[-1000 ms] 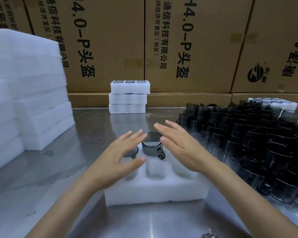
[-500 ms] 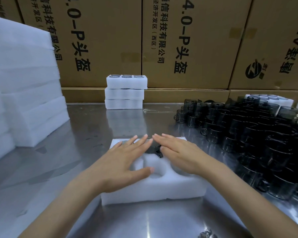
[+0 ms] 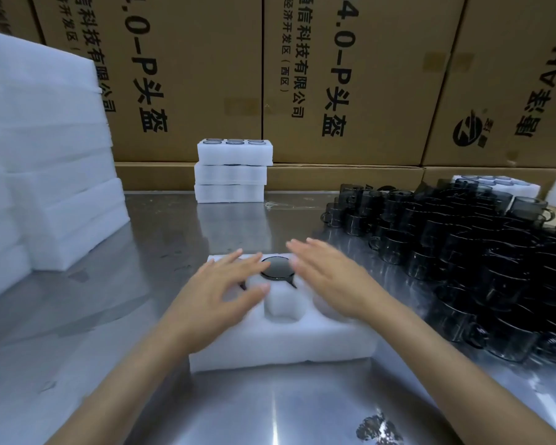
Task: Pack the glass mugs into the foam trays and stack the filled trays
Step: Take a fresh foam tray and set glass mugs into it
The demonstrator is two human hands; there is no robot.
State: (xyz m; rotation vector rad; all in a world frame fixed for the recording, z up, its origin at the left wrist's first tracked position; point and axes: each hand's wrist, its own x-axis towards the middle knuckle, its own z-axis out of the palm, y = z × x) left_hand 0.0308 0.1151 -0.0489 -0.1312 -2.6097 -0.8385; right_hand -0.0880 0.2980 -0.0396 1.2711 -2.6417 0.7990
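**Both hands flat over the foam tray, one mug seated**

From my remote seat I see the foam tray (image 3: 280, 345) lying on the steel worktop (image 3: 161, 239) right in front of me. A dark glass mug (image 3: 276, 268) sits sunk in the middle pocket of the tray's far row, its rim about level with the foam. The pocket just nearer to me is empty.

My left hand (image 3: 219, 293) is spread over the tray's left side, its grip wide and holding nothing, fingers reaching to the mug's left edge. My right hand (image 3: 331, 281) hovers flat over the right side, its grip equally wide and empty; both hands are motion-blurred.

The loose mugs (image 3: 463, 248) crowd the worktop to my right. A stack of filled trays (image 3: 233, 170), three high, stands at the back against the cardboard boxes (image 3: 350, 78). A pile of foam blocks (image 3: 45, 162) rises on my left.
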